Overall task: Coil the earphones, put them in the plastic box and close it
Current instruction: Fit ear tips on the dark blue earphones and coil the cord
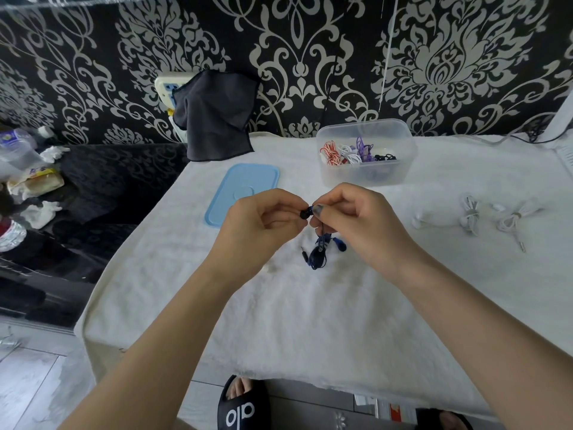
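Head view: left hand [263,223] and right hand [356,225] meet above the surface [310,321], fingers [319,210] of both pinched on the blue earphones [319,252]; its coil hangs at 6 o'clock below them; box [366,152] open at 1 o'clock, lid [242,193] at 10 o'clock.

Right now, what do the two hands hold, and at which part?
Both hands, left hand and right hand, pinch the blue earphones at the top, near a dark earbud; the coiled cable hangs below.
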The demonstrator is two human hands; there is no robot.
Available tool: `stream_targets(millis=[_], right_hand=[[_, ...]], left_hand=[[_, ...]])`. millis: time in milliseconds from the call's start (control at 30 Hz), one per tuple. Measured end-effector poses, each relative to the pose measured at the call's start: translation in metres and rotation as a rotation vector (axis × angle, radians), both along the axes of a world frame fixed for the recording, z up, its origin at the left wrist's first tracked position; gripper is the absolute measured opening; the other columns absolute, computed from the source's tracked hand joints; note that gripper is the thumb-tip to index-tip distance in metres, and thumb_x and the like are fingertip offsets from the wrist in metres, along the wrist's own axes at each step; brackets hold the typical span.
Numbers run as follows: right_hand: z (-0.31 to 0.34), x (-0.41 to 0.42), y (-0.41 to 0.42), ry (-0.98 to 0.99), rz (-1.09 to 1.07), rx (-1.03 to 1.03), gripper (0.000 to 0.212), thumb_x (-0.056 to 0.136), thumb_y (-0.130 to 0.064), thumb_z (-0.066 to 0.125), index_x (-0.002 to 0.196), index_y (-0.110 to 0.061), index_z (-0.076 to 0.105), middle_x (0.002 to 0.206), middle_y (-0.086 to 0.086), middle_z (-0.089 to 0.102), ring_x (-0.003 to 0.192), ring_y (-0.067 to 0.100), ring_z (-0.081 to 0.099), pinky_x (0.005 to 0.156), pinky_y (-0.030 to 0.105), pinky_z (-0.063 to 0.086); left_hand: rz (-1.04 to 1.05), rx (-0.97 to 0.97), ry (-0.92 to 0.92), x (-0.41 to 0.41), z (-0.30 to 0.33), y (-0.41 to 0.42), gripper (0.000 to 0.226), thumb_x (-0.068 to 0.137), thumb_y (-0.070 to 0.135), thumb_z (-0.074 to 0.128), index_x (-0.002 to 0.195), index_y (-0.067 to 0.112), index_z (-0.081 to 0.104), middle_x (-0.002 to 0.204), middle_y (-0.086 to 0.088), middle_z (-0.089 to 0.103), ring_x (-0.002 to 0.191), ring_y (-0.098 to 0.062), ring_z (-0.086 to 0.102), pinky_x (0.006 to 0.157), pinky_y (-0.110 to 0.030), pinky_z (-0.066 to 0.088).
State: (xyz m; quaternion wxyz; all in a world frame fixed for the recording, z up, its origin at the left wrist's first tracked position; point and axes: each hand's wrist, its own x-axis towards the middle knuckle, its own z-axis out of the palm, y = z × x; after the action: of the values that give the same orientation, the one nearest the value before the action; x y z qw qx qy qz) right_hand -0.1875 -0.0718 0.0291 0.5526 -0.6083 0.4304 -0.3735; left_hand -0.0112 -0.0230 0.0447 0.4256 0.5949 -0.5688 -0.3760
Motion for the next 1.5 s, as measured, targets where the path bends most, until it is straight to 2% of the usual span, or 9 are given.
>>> stream_targets(millis=[167, 333, 533, 700, 833, 933, 1067, 1333, 1500], right_hand=[[0.001, -0.001, -0.001, -0.078, 0.017, 0.075, 0.009, 0.095, -0.006, 0.063, 0.094, 0.001, 0.069, 0.079, 0.010, 0.076, 0.071, 0.018, 0.070, 0.078, 0.030, 0.059], [0.000, -0.002, -0.003, -0.127, 0.054, 0.163, 0.011, 0.095, -0.009, 0.064, 0.094, -0.002, 0.072, 0.077, 0.007, 0.074, 0.071, 0.016, 0.068, 0.074, 0.027, 0.056], [0.002, -0.003, -0.003, -0.228, 0.136, 0.281, 0.014, 0.096, -0.007, 0.061, 0.085, -0.004, 0.070, 0.074, 0.007, 0.066, 0.066, 0.018, 0.060, 0.086, 0.040, 0.056], [0.008, -0.005, 0.001, -0.236, 0.160, 0.270, 0.014, 0.097, -0.007, 0.061, 0.086, -0.002, 0.068, 0.076, 0.010, 0.062, 0.068, 0.017, 0.055, 0.065, 0.034, 0.058], [0.013, -0.007, 0.003, -0.232, 0.194, 0.300, 0.017, 0.098, -0.008, 0.059, 0.083, -0.006, 0.066, 0.075, 0.008, 0.064, 0.056, 0.013, 0.055, 0.050, 0.026, 0.049], [0.014, -0.007, 0.002, -0.255, 0.210, 0.343, 0.016, 0.098, -0.008, 0.058, 0.084, -0.004, 0.065, 0.079, 0.011, 0.064, 0.048, 0.010, 0.045, 0.041, 0.021, 0.037], [0.010, -0.006, 0.001, -0.317, 0.230, 0.391, 0.017, 0.098, -0.006, 0.056, 0.083, -0.003, 0.064, 0.078, 0.012, 0.063, 0.046, 0.007, 0.035, 0.039, 0.017, 0.027], [0.005, -0.001, -0.001, -0.428, 0.186, 0.524, 0.010, 0.096, -0.006, 0.057, 0.092, 0.002, 0.062, 0.074, 0.007, 0.062, 0.043, 0.002, 0.029, 0.036, 0.013, 0.022], [0.007, 0.003, 0.000, -0.487, 0.142, 0.555, 0.010, 0.098, -0.005, 0.055, 0.094, 0.002, 0.060, 0.072, 0.006, 0.060, 0.040, 0.002, 0.028, 0.037, 0.014, 0.023]], left_hand=[[0.023, -0.016, -0.038, 0.001, 0.000, 0.000, 0.021, 0.089, -0.004, 0.071, 0.097, 0.015, 0.076, 0.085, 0.000, 0.079, 0.083, -0.012, 0.075, 0.082, -0.020, 0.056], [0.004, -0.023, -0.002, 0.001, 0.003, 0.001, 0.018, 0.089, 0.000, 0.073, 0.095, 0.017, 0.076, 0.082, 0.004, 0.078, 0.080, -0.008, 0.072, 0.079, -0.017, 0.054], [-0.044, -0.028, 0.054, 0.005, 0.005, 0.001, 0.016, 0.089, 0.000, 0.074, 0.097, 0.013, 0.077, 0.089, 0.002, 0.079, 0.089, -0.013, 0.076, 0.081, -0.018, 0.055], [-0.073, -0.033, 0.082, 0.008, 0.004, 0.000, 0.012, 0.090, 0.000, 0.073, 0.097, 0.011, 0.075, 0.090, -0.006, 0.080, 0.090, -0.021, 0.077, 0.088, -0.028, 0.059], [-0.118, -0.035, 0.128, 0.008, 0.004, 0.000, 0.012, 0.090, -0.002, 0.072, 0.097, 0.007, 0.072, 0.086, -0.003, 0.078, 0.084, -0.014, 0.074, 0.079, -0.020, 0.054], [-0.129, -0.032, 0.190, 0.009, 0.004, -0.001, 0.015, 0.087, -0.008, 0.072, 0.096, 0.004, 0.066, 0.081, 0.001, 0.074, 0.078, -0.012, 0.071, 0.076, -0.021, 0.054], [-0.143, -0.023, 0.235, 0.012, 0.004, -0.002, 0.013, 0.086, -0.001, 0.076, 0.091, 0.006, 0.066, 0.079, -0.007, 0.070, 0.079, -0.023, 0.064, 0.080, -0.035, 0.051], [-0.105, -0.119, 0.126, 0.005, 0.003, 0.003, 0.009, 0.090, -0.003, 0.071, 0.090, 0.005, 0.068, 0.077, 0.003, 0.073, 0.070, -0.008, 0.066, 0.066, -0.016, 0.047], [-0.057, -0.259, -0.028, 0.001, 0.000, 0.004, 0.010, 0.090, 0.000, 0.074, 0.091, 0.010, 0.072, 0.087, 0.006, 0.075, 0.086, -0.013, 0.073, 0.083, -0.020, 0.054]])
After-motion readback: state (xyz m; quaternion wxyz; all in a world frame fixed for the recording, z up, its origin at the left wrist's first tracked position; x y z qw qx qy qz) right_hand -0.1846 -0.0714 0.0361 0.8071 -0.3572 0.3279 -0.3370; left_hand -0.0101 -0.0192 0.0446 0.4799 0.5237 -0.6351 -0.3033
